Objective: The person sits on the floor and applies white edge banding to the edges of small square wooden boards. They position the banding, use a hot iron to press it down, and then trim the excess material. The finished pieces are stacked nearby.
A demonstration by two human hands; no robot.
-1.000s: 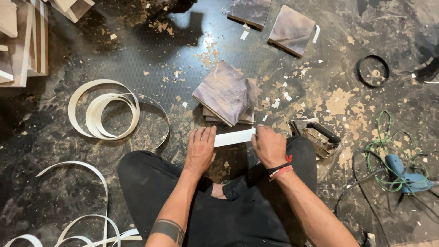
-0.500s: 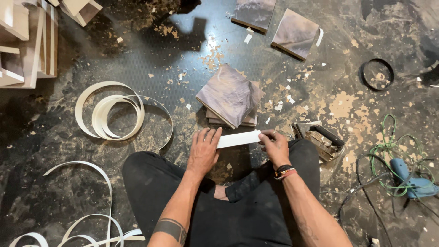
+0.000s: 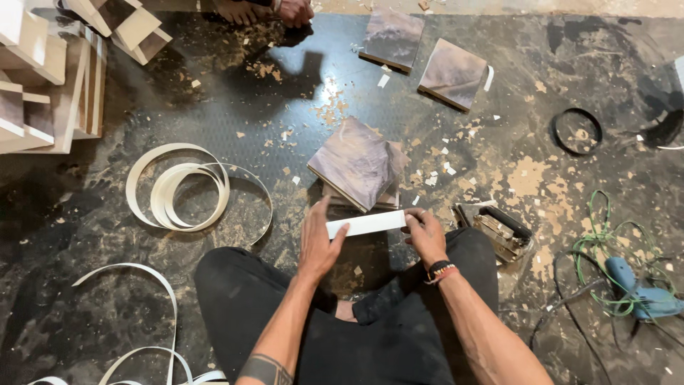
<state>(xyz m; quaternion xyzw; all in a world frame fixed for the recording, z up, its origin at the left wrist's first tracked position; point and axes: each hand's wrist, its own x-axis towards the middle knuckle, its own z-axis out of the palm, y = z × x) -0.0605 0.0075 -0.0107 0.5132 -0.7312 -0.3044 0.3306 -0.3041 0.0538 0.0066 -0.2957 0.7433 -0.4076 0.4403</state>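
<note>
Head view showed you sitting on a dark floor (image 3: 285, 114) covered with wood chips and pale stains, your legs in black trousers. At the far left stood a stack of light wooden boxes (image 3: 43, 78); their open sides showed nothing inside, as far as the picture let me see. Next in size were the coils of white edge band (image 3: 182, 189) on your left, one rolled coil and loose loops nearer to your knee. I counted three brown-purple square panels: one pile (image 3: 356, 162) just in front of your hands, and two single panels (image 3: 392, 37) (image 3: 453, 71) further away, near each other. At the right lay a blue power tool (image 3: 638, 289) with a green cable (image 3: 605, 249), a black ring (image 3: 577, 130) well apart from it, and a metal stapler-like tool (image 3: 495, 227) just beside your right knee. At the top edge was a foot of another person (image 3: 263, 10).

Your left hand (image 3: 319, 242) lay flat, with the fingers stretched over the left end of a short white strip (image 3: 367, 223). Your right hand (image 3: 426, 234) was closed on the right end of it, pinching it. The strip was held between both hands, above your lap and just below the pile of panels.
</note>
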